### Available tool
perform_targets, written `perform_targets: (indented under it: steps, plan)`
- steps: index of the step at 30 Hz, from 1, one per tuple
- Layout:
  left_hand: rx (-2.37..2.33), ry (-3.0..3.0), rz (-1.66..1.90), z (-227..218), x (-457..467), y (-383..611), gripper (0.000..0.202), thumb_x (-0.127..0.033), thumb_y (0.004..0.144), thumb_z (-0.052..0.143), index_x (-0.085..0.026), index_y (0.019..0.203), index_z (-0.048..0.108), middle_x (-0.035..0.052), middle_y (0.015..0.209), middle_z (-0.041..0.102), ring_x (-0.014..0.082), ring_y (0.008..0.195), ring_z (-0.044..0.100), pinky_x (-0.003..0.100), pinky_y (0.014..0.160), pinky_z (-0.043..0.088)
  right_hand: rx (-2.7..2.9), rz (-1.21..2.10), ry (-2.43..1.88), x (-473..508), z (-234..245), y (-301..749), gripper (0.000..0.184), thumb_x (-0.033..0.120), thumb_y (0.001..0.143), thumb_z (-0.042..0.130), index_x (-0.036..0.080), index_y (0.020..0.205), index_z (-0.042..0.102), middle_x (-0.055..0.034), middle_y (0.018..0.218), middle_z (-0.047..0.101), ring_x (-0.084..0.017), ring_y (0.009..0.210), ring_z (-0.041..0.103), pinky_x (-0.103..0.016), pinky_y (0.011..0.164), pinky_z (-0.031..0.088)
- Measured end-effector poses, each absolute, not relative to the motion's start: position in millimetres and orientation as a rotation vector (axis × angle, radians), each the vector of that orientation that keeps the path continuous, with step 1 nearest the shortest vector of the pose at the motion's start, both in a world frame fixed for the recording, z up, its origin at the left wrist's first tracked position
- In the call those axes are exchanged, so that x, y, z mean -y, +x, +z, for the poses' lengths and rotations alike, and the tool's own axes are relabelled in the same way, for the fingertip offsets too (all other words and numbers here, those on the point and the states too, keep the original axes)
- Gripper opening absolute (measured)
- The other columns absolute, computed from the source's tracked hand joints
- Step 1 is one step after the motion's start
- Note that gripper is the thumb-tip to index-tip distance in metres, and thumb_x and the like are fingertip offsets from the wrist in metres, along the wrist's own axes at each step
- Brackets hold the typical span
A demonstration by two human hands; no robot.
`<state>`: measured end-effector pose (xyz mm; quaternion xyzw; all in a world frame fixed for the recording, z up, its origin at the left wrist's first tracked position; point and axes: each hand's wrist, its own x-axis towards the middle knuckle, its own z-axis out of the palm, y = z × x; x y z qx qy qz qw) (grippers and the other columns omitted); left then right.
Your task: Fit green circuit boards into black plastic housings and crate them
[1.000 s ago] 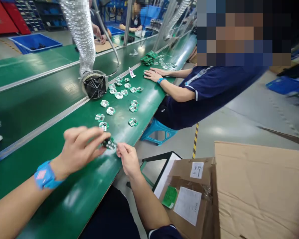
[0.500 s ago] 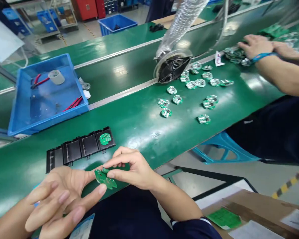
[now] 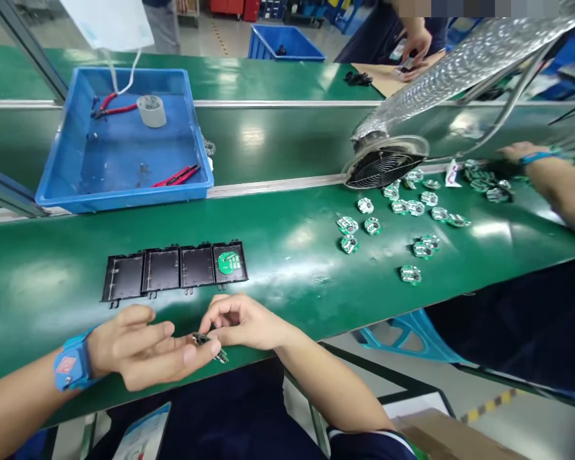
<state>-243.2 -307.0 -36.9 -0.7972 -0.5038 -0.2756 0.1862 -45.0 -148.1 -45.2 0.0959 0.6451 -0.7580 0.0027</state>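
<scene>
A small green circuit board (image 3: pixel 221 355) is pinched between my two hands at the front edge of the bench, tilted nearly edge-on. My left hand (image 3: pixel 146 350), with a blue wrist strap (image 3: pixel 71 363), grips it between thumb and fingers. From the other side my right hand (image 3: pixel 244 322) holds the board's upper end with thumb and forefinger; those fingers partly cover it. Just beyond my hands lies a row of joined black plastic casings (image 3: pixel 160 271). Its rightmost compartment contains a round green circuit board (image 3: pixel 229 262) lying flat.
Several round circuit boards (image 3: pixel 411 275) lie scattered to the right, near a fan (image 3: pixel 383 167) on a silver duct (image 3: pixel 436 76). A blue tray (image 3: pixel 124 203) at the back left holds red-handled pliers (image 3: pixel 119 110) and a tape roll (image 3: pixel 152 111). A co-worker's arm (image 3: pixel 558 182) reaches in at right.
The view has swung right and levelled. My left hand has turned over, its fingers closing on the board, which now tilts edge-on. The co-worker's arm has moved farther back.
</scene>
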Motion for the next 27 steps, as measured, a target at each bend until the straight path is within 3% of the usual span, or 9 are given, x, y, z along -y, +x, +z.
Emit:
perform_targets:
  steps: [3,6,8,11,13,15,18,22,27]
  plan:
    - [1.145,-2.249,-0.740,-2.9,293.1,-243.4,0.036,-0.011,0.070,0.084,-0.039,0.092,0.079,-0.0012,0.111,0.060,0.0164,0.084,0.047,0.031,0.063,0.045,-1.883,-2.460,0.251,147.4,-56.0,-53.1,0.031,0.045,0.078,0.082,0.018,0.090,0.075,0.0043,0.078,0.050,-0.007,0.063,0.043,-0.023,0.059,0.036]
    - [1.336,-2.369,-0.798,4.3,286.7,-246.8,0.030,-0.018,0.076,0.082,-0.036,0.100,0.078,0.0002,0.091,0.062,0.0172,0.085,0.052,0.030,0.073,0.050,-1.635,-2.536,0.231,151.9,-68.5,-59.5,0.034,0.045,0.073,0.084,0.016,0.085,0.071,0.0048,0.075,0.053,-0.008,0.065,0.046,-0.022,0.062,0.037]
    - [1.438,-2.404,-0.840,-1.1,286.3,-250.5,0.037,-0.022,0.079,0.081,-0.037,0.112,0.075,-0.0003,0.089,0.063,0.0179,0.089,0.055,0.031,0.080,0.051,-1.442,-2.551,0.261,153.8,-72.5,-61.8,0.038,0.045,0.069,0.086,0.015,0.086,0.069,0.0037,0.075,0.058,-0.008,0.066,0.050,-0.023,0.065,0.040]
    - [1.509,-2.429,-0.774,-12.5,286.4,-263.2,0.058,-0.019,0.082,0.078,-0.042,0.132,0.062,0.0006,0.113,0.065,0.0204,0.102,0.059,0.036,0.089,0.050,-1.385,-2.580,0.395,145.6,-63.4,-63.4,0.039,0.046,0.070,0.082,0.015,0.088,0.068,0.0016,0.075,0.062,-0.009,0.065,0.052,-0.024,0.065,0.041]
    - [1.611,-2.348,-0.700,-19.6,284.9,-276.5,0.066,-0.024,0.085,0.077,-0.042,0.142,0.051,0.0049,0.134,0.059,0.0253,0.114,0.059,0.041,0.092,0.048,-1.676,-2.549,0.520,131.7,-47.1,-66.4,0.031,0.043,0.075,0.078,0.016,0.086,0.068,0.0039,0.070,0.056,-0.008,0.059,0.046,-0.022,0.058,0.037]
    - [1.814,-2.189,-0.686,-26.4,282.6,-289.6,0.074,-0.038,0.086,0.077,-0.035,0.149,0.040,0.0121,0.142,0.055,0.0312,0.120,0.058,0.045,0.092,0.047,-2.233,-2.312,0.635,115.6,-27.7,-74.1,0.017,0.033,0.078,0.075,0.018,0.084,0.070,0.0052,0.069,0.051,-0.007,0.058,0.041,-0.022,0.056,0.034]
    - [2.099,-1.975,-0.782,-38.0,279.5,-299.3,0.074,-0.058,0.084,0.072,-0.024,0.143,0.042,0.0162,0.130,0.063,0.0346,0.116,0.060,0.048,0.090,0.046,-2.987,-1.467,0.576,98.6,-5.9,-96.9,0.004,0.018,0.082,0.071,0.018,0.085,0.073,0.0018,0.079,0.057,-0.010,0.069,0.051,-0.024,0.066,0.040]
    - [2.191,-1.855,-0.928,-56.7,278.1,-292.4,0.052,-0.062,0.086,0.068,-0.021,0.115,0.056,0.0120,0.110,0.070,0.0316,0.105,0.065,0.045,0.087,0.045,-3.018,-0.420,0.303,95.5,-0.4,-135.8,0.008,0.012,0.086,0.067,0.014,0.087,0.075,-0.0045,0.085,0.063,-0.016,0.078,0.058,-0.030,0.072,0.039]
    - [2.149,-1.867,-0.961,-75.6,278.7,-283.9,0.043,-0.053,0.084,0.075,-0.021,0.109,0.058,0.0079,0.104,0.074,0.0291,0.101,0.067,0.043,0.085,0.046,-2.845,-0.174,0.201,97.5,-7.0,-164.0,0.014,0.007,0.084,0.062,0.013,0.084,0.075,-0.0062,0.082,0.064,-0.018,0.076,0.058,-0.033,0.069,0.033]
